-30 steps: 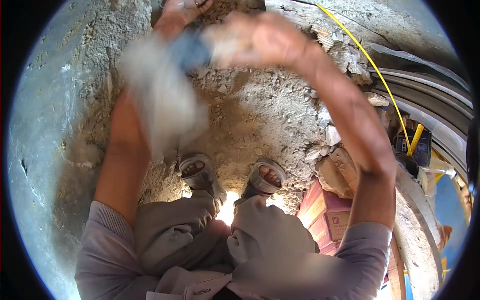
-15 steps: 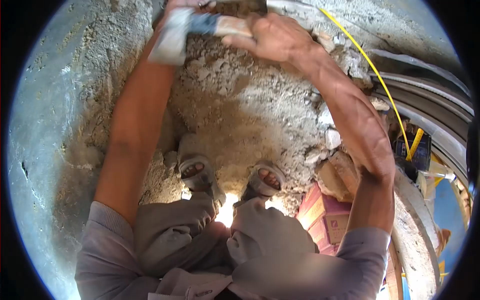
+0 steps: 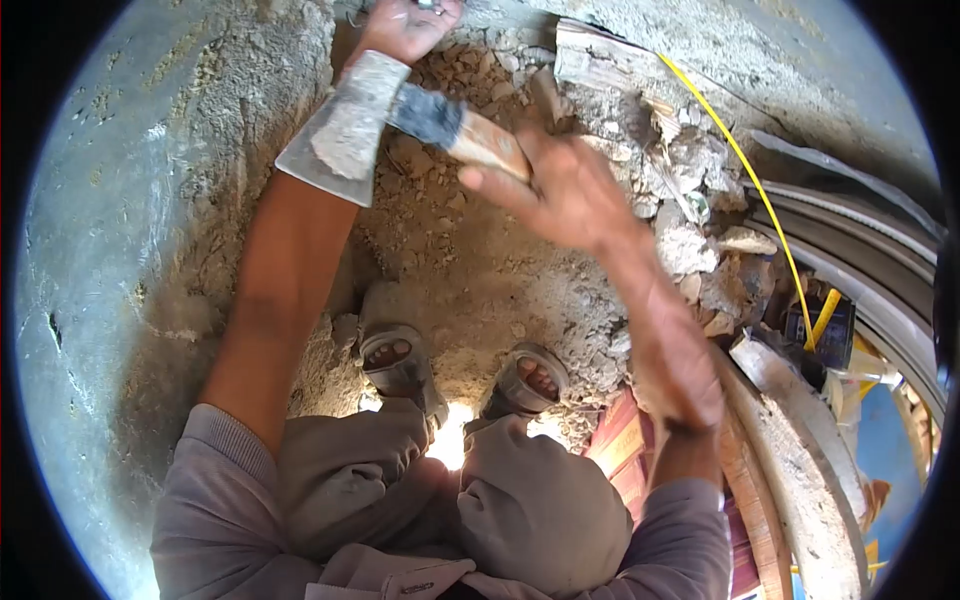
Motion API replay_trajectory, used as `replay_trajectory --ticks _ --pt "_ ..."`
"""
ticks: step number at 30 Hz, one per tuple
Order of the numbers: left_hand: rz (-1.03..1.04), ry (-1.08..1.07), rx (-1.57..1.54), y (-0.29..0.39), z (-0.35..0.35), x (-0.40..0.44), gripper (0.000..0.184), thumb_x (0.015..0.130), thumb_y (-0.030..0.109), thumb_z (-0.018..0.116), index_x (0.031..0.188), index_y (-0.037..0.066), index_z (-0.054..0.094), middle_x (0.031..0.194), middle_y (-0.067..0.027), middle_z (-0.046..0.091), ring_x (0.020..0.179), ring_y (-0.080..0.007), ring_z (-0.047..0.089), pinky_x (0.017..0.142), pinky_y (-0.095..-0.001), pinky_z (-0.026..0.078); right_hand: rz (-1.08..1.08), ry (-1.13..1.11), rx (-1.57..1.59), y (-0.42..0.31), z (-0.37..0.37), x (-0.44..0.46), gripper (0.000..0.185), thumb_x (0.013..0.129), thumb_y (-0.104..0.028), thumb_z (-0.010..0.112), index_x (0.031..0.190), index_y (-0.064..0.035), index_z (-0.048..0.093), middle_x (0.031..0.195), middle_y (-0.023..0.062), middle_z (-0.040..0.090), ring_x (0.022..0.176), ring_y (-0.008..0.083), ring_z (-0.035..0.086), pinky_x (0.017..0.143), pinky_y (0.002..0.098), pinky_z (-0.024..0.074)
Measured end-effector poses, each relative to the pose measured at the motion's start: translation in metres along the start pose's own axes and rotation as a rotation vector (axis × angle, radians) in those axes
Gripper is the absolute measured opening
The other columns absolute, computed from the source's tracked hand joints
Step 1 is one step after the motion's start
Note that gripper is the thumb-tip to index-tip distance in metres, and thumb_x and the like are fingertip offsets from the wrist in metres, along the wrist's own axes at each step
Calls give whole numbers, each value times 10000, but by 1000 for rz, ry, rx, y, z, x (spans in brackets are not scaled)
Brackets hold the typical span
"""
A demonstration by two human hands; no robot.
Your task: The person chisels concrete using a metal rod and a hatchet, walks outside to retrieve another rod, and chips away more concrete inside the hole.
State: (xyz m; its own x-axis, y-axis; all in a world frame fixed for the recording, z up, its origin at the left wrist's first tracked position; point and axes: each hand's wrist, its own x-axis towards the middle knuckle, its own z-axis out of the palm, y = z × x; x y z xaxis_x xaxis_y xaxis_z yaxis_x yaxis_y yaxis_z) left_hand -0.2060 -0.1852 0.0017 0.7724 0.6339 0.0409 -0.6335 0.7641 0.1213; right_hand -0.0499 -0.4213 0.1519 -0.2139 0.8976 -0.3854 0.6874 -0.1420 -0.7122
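In the head view my right hand (image 3: pixel 565 190) is closed round the wooden handle of a hatchet (image 3: pixel 345 130), whose neck is wrapped in dark tape. The wide metal blade hangs over my left wrist and forearm. At the top edge, against the wall, my left hand (image 3: pixel 410 28) has its fingers curled around a small metallic piece (image 3: pixel 428 5), partly cut off by the frame. Broken rubble (image 3: pixel 480 75) lies just below that hand.
A rough grey wall (image 3: pixel 110 230) stands on the left. My sandalled feet are on the dusty ground (image 3: pixel 460 270). To the right are a yellow cable (image 3: pixel 735 140), stones, curved grey pipes (image 3: pixel 850 240), a dark box (image 3: pixel 835 330), planks and red cartons (image 3: pixel 620 440).
My right hand and the hatchet have swung down and towards me from near the wall. The right elbow has moved inward. My left hand has shifted slightly to the right.
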Motion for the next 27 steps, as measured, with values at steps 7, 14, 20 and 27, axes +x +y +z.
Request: replay_trajectory --ticks 7,14,20,27 --pt "66 442 287 -8 12 10 255 903 168 391 688 63 477 611 -78 457 536 -191 417 521 -302 378 190 192 509 -1 36 -37 700 829 -629 493 886 66 558 582 148 568 521 244 588 508 391 482" --pt "127 657 316 -14 34 25 266 917 197 377 690 85 460 585 -51 423 505 -181 382 489 -298 349 225 238 623 -13 17 -30 612 856 -588 495 926 14 573 673 104 577 635 201 564 580 361 442" --pt "177 845 369 -34 45 30 276 928 221 366 691 103 445 563 -28 394 478 -173 352 461 -294 323 273 399 1166 -11 24 -57 493 887 -528 496 800 -43 502 594 -1 446 495 87 447 428 234 365" --pt "173 878 235 -28 34 -3 288 942 249 352 693 125 428 538 -1 361 446 -163 317 429 -290 293 224 432 1140 -7 29 -70 463 899 -503 490 779 -56 476 585 -3 442 490 86 441 418 233 353"
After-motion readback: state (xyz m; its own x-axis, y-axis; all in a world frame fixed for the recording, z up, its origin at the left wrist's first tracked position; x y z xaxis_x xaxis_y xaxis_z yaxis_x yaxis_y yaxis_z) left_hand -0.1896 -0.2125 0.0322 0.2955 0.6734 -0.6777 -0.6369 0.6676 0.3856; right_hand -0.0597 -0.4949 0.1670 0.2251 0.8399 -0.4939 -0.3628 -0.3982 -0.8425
